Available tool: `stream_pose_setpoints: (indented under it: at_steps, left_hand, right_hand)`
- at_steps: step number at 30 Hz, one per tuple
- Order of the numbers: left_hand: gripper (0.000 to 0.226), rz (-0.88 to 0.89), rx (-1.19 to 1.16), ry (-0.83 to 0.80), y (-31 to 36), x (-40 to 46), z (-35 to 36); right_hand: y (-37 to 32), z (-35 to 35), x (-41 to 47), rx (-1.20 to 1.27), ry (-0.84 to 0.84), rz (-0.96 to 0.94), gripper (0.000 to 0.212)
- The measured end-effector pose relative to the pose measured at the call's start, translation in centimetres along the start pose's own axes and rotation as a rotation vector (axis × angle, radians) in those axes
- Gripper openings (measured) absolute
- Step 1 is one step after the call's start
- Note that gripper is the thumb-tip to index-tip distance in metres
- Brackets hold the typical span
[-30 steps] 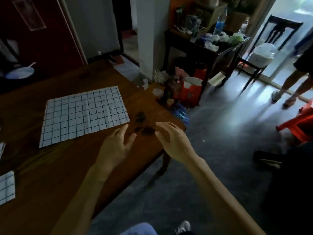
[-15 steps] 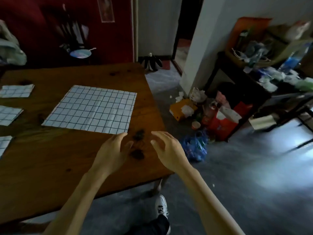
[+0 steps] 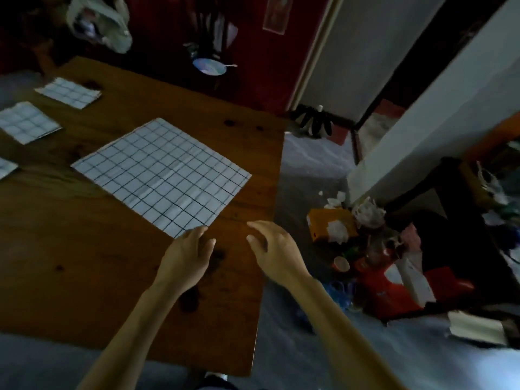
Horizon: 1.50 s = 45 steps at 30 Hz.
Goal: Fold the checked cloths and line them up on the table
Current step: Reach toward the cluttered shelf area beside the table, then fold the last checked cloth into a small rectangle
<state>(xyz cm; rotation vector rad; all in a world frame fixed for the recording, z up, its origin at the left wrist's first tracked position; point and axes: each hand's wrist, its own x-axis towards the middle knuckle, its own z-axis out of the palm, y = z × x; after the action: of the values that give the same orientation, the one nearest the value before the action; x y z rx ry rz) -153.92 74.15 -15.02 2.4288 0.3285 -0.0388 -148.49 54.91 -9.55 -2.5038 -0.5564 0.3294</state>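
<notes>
Two bare hands are held low over the brown wooden desk (image 3: 84, 263), and no grip is taken on anything. The left hand (image 3: 187, 256) is loosely spread, its fingertips at the near corner of the large unfolded white cloth with dark grid lines (image 3: 163, 175); whether that corner is actually touched cannot be told. The right hand (image 3: 274, 249) is relaxed and empty, just beside the left, near the desk's right edge and apart from the cloth. The large cloth is laid flat, turned diagonally, in the middle of the desk. Three smaller folded checked cloths (image 3: 26, 125) are placed along the far left side, one cut off by the picture's edge. Litter (image 3: 365, 237) is scattered on the grey floor at the right.
</notes>
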Motion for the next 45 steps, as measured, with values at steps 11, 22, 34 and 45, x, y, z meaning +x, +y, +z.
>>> stream_pose_setpoints:
  at_steps: [11,22,34,45]
  left_hand:
    - [0.042,-0.404,-0.008,0.196,-0.7,3.7,6.0]
    - [0.044,-0.761,0.168,0.274,2.4,9.7,11.5]
    - [0.019,-0.728,0.419,0.269,-2.2,11.1,13.2]
    - [0.013,-0.593,0.35,0.437,-1.4,10.9,12.1]
  right_hand:
    - [6.6,2.5,16.1,0.02,-0.355,-0.258,0.038]
    - [11.8,4.7,25.8,-0.077,-0.554,-0.521,0.039]
    - [14.6,7.3,25.3,-0.048,-0.602,-0.545,0.038]
    - [11.8,9.7,24.4,-0.114,-0.467,-0.698,0.053]
